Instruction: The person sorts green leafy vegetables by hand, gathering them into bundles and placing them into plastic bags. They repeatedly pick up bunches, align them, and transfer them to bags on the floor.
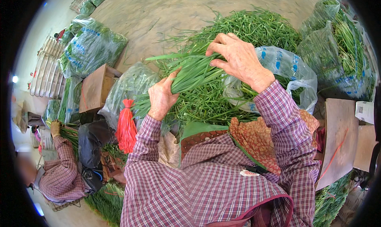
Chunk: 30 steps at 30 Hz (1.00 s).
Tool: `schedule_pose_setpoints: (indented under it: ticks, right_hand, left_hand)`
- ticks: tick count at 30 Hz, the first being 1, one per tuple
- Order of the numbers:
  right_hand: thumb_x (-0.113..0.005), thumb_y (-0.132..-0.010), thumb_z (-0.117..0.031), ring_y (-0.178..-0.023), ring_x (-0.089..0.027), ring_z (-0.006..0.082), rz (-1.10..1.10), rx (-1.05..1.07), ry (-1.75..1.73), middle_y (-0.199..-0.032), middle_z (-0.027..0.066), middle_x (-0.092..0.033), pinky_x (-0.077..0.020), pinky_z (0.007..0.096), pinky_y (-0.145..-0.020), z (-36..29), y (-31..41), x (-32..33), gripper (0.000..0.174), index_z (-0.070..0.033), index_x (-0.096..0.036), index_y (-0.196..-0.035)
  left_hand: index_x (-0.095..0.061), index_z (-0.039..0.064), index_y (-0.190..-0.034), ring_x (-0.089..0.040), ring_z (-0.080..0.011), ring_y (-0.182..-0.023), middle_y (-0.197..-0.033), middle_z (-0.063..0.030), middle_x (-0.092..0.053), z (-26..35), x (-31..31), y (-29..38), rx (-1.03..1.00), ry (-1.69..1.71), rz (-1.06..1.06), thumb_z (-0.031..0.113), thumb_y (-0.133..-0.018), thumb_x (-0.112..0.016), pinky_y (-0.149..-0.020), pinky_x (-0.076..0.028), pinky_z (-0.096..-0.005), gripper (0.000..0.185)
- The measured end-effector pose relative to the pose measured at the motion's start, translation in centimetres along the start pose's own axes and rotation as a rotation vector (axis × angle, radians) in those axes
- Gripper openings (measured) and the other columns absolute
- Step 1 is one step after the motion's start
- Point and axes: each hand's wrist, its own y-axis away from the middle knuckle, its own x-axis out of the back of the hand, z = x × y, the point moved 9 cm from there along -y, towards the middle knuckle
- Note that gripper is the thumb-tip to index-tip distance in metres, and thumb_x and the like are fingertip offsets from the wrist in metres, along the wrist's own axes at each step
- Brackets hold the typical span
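Note:
My left hand [163, 96] is closed around a bunch of long green garlic chives [195, 71], its leaves pointing up and to the right. My right hand [235, 56] is at the bunch's other side, thumb and fingers parted around some of the leaves; whether it grips them is hard to tell. Beneath both hands spreads a large heap of loose green leaves [256, 27]. A clear plastic bag with blue print [278, 60] lies right of the heap with greens inside. A bundle of red plastic ties [127, 127] hangs beside my left forearm.
Filled bags of greens stand at upper left [92, 45] and upper right [342, 48]. Wooden boards rise at left [92, 88] and right [339, 137]. A co-worker in a checked sleeve [61, 167] sits at far left, a gloved hand on greens. More bunches [107, 198] lie behind.

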Motion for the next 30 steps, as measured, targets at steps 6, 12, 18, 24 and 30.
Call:
schedule_pose_setpoints:
  ticks: [6, 12, 18, 24, 30]
  right_hand:
    - [-0.069, -0.090, -0.021, -0.080, -0.065, 0.0188, 0.153, -0.128, -0.168, -0.084, 0.0006, -0.068, -0.0553, 0.0325, -0.070, 2.2, 1.1, -0.4, 0.011, -0.014, -0.062, -0.095]
    - [-0.065, -0.096, -0.020, -0.085, -0.063, 0.0085, 0.237, -0.604, -1.394, -0.095, -0.0004, -0.066, -0.0542, 0.0224, -0.067, 8.8, 2.6, -2.0, 0.010, -0.013, -0.063, -0.103]
    - [-0.069, -0.093, -0.021, -0.083, -0.062, 0.0093, 0.155, -0.569, -1.326, -0.093, 0.0004, -0.065, -0.0524, 0.0228, -0.070, 9.7, 4.8, 4.3, 0.013, -0.012, -0.067, -0.101]
    - [-0.073, -0.086, -0.035, -0.090, -0.064, 0.0221, -0.311, -0.247, -0.123, -0.094, 0.0060, -0.067, -0.0518, 0.0370, -0.079, 3.1, 6.5, 0.9, 0.026, -0.011, -0.072, -0.096]
    - [-0.074, -0.082, -0.034, -0.095, -0.060, 0.0244, -0.091, -0.216, 0.148, -0.093, 0.0039, -0.061, -0.0521, 0.0387, -0.076, 0.5, 3.1, -2.1, 0.022, -0.015, -0.070, -0.091]
  left_hand:
    - [-0.054, 0.028, -0.139, -0.070, -0.0321, -0.084, -0.097, -0.0088, -0.071, -0.8, -0.2, 0.4, -0.018, 0.018, 0.015, 0.009, -0.066, -0.077, -0.070, -0.055, -0.0408, 0.078]
    - [-0.057, 0.027, -0.136, -0.069, -0.0329, -0.083, -0.097, -0.0097, -0.071, -2.6, -0.2, 1.4, 0.006, 0.027, 0.074, 0.008, -0.067, -0.075, -0.069, -0.054, -0.0417, 0.074]
    - [-0.057, 0.029, -0.135, -0.069, -0.0339, -0.082, -0.097, -0.0099, -0.071, -5.4, -0.1, 2.0, 0.083, -0.081, 0.096, 0.011, -0.068, -0.075, -0.068, -0.053, -0.0428, 0.072]
    - [-0.058, 0.025, -0.135, -0.070, -0.0332, -0.085, -0.099, -0.0105, -0.073, -5.3, 0.0, 2.0, 0.092, -0.117, 0.068, 0.016, -0.073, -0.077, -0.070, -0.055, -0.0407, 0.066]
    - [-0.056, 0.026, -0.136, -0.067, -0.0311, -0.076, -0.085, -0.0073, -0.066, -2.8, 0.4, 1.5, -0.043, -0.127, 0.105, 0.008, -0.061, -0.078, -0.066, -0.053, -0.0413, 0.080]
